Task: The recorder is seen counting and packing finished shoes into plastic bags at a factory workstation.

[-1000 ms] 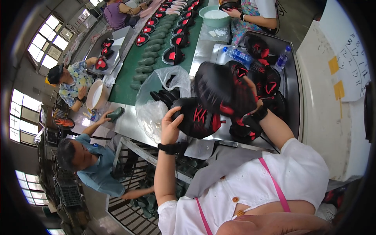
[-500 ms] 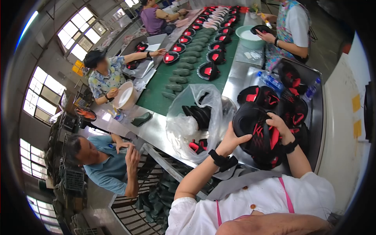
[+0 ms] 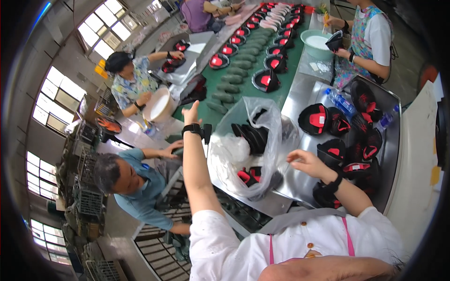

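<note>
My left arm is stretched out over the table, and my left hand [image 3: 191,114] is open with its fingers apart. Just beyond its fingertips is a black and red shoe upper [image 3: 195,89], slightly blurred, at the left edge of the green belt; no contact with my hand shows. My right hand [image 3: 308,164] is open and holds nothing, its fingers pointing left, above the metal tray [image 3: 293,180]. To its right lie several black and red shoe uppers [image 3: 332,151]. A clear plastic bag [image 3: 276,154] with black and red pieces stands between my hands.
Green shoe lasts [image 3: 229,87] and black uppers line the green belt [image 3: 246,96]. Two bottles [image 3: 341,102] lie in the tray. Co-workers sit left and at the back right, near a pale basin [image 3: 158,107] and a green basin [image 3: 317,45]. A person in blue [image 3: 145,182] bends over a barred cart.
My hands have parted from the black upper they held over the tray. My left hand has swung forward and left; an upper now lies beyond it. The person in blue has bent lower.
</note>
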Demonstrator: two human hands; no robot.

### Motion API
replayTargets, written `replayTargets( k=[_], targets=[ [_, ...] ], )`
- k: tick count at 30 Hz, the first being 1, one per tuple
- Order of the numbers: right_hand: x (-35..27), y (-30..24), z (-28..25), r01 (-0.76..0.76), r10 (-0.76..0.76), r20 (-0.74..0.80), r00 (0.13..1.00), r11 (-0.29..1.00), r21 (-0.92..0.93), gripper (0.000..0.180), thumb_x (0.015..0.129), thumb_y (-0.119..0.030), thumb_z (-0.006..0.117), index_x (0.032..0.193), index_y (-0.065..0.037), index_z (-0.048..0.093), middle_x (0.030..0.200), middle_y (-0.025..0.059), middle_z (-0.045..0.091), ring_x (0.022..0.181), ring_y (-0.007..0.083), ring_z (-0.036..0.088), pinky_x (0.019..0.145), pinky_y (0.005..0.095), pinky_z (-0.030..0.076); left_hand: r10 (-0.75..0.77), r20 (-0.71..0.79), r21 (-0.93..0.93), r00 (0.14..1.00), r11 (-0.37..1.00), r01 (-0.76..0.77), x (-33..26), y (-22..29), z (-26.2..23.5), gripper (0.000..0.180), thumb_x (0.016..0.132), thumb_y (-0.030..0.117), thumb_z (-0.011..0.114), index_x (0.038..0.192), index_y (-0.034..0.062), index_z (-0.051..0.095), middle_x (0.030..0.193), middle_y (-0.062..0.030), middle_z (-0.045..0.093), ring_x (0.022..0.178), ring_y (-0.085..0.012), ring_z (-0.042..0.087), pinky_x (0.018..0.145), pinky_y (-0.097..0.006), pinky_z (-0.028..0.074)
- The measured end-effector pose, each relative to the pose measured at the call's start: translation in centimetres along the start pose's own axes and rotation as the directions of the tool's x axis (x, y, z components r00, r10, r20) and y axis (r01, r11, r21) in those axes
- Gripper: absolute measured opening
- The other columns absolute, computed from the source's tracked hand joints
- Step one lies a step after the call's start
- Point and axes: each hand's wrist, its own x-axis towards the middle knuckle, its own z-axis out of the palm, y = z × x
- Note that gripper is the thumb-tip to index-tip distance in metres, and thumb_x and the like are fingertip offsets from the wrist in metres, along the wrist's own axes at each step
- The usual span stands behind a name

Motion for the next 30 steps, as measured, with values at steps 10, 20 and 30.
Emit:
replayTargets(
  k=[10,20,30],
  targets=[
    [6.7,5.4,4.9,0.348,0.508,0.418,0.754,0.231,-0.909,0.029,0.073,-0.007,0.051,0.100,-0.004,0.062,0.084,0.0151,0.065,0.082,0.0305,0.063,0.077,0.0386,0.048,-0.327,0.833,0.484,0.446,0.043,-0.874,-20.0,-15.9,1.3,0.057,0.068,0.042,0.067,0.108,0.0029,0.054,0.110,-0.0162,0.055,0.102,-0.0303,0.054,0.082,-0.042,0.046],
    [5.0,10.5,5.6,0.310,-0.041,0.316,0.948,0.352,-0.883,0.015,0.070,-0.012,0.059,0.079,0.000,0.057,0.089,0.0182,0.061,0.078,0.0316,0.062,0.063,0.0396,0.051,0.008,0.877,0.456,0.480,0.306,-0.836,-23.8,-16.7,-4.4,0.032,0.062,0.027,0.071,0.086,0.0061,0.065,0.097,-0.0130,0.053,0.097,-0.0321,0.046,0.083,-0.039,0.044],
    [5.8,16.4,6.4,0.150,0.276,0.305,0.912,0.468,-0.871,0.040,0.067,-0.019,0.065,0.107,-0.014,0.061,0.110,0.0212,0.049,0.090,0.0355,0.056,0.078,0.0392,0.046,-0.061,0.869,0.447,0.491,-0.327,-0.832,-28.9,-16.7,-6.5,0.014,0.074,0.016,0.055,0.085,0.0185,0.063,0.105,-0.0046,0.049,0.111,-0.0259,0.042,0.072,-0.046,0.045]
  ],
)
